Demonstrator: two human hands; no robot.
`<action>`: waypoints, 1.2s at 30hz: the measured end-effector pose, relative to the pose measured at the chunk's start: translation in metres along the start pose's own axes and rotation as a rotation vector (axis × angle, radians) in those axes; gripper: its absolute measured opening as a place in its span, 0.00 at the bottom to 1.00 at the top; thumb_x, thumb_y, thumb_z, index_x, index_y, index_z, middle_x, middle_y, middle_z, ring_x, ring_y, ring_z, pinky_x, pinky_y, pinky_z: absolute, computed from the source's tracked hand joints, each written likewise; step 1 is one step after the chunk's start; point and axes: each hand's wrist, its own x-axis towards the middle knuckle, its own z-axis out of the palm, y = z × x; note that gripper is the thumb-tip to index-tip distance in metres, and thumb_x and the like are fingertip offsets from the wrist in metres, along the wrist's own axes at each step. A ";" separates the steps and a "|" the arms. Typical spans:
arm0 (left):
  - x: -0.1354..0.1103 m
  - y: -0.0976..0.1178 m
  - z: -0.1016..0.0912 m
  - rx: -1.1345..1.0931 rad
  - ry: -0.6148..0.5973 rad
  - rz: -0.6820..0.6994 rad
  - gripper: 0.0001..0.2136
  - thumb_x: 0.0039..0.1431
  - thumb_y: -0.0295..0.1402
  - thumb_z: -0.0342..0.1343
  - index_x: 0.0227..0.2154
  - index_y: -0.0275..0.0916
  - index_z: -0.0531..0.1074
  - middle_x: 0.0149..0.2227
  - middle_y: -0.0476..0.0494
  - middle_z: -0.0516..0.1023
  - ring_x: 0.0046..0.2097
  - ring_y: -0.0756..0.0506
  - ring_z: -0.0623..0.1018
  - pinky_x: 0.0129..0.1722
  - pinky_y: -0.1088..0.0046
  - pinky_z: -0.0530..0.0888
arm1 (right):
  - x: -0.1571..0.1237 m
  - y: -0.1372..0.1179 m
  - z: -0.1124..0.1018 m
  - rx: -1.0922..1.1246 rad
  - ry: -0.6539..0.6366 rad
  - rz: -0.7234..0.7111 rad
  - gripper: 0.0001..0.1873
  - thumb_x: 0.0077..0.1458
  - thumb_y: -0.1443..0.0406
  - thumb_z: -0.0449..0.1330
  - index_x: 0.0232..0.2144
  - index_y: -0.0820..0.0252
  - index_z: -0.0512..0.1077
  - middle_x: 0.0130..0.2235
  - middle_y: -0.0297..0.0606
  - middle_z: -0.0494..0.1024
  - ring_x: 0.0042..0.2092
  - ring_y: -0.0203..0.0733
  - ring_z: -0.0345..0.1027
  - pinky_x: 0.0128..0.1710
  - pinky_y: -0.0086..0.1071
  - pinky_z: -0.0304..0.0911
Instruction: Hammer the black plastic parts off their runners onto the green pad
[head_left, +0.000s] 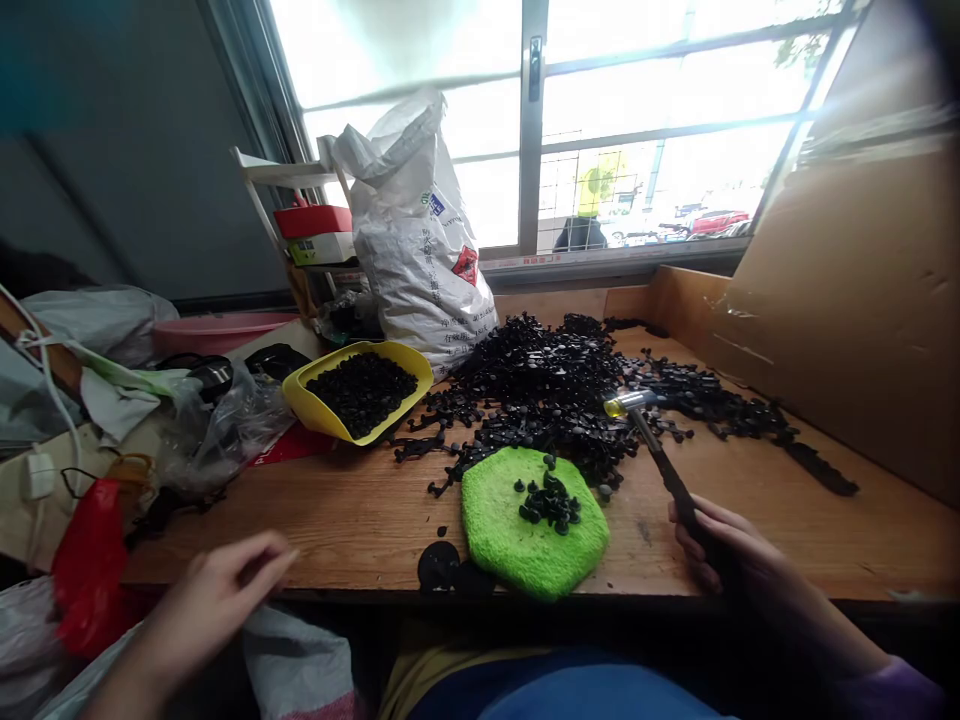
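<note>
My right hand (709, 545) is wrapped round the dark handle of a small hammer (671, 470). Its metal head has a yellow face and is raised near the right side of a heap of small black rubber-like parts (551, 370). To the left of the hammer, a bright green hexagonal pad (495, 530) lies at the table's front edge, bearing a small cluster of black mushroom-shaped pieces (553, 500). My left hand (232, 580) is at the front edge on the left, fingers curled and thumb close to the forefinger. Whatever may be between those fingertips is hidden.
A yellow scoop-shaped tray (300, 400) full of black pieces stands left of the heap, before a white woven sack (420, 240). Cardboard (862, 290) walls off the right. Plastic bags (225, 430) clutter the left. Black round scraps (439, 567) lie beside the pad.
</note>
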 end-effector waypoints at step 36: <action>0.098 0.004 0.092 -0.666 0.350 -0.068 0.11 0.43 0.36 0.58 0.29 0.34 0.71 0.28 0.41 0.77 0.29 0.45 0.77 0.27 0.72 0.72 | 0.003 0.013 -0.012 0.182 0.009 -0.004 0.10 0.51 0.57 0.57 0.26 0.57 0.66 0.20 0.31 0.64 0.17 0.30 0.57 0.14 0.22 0.51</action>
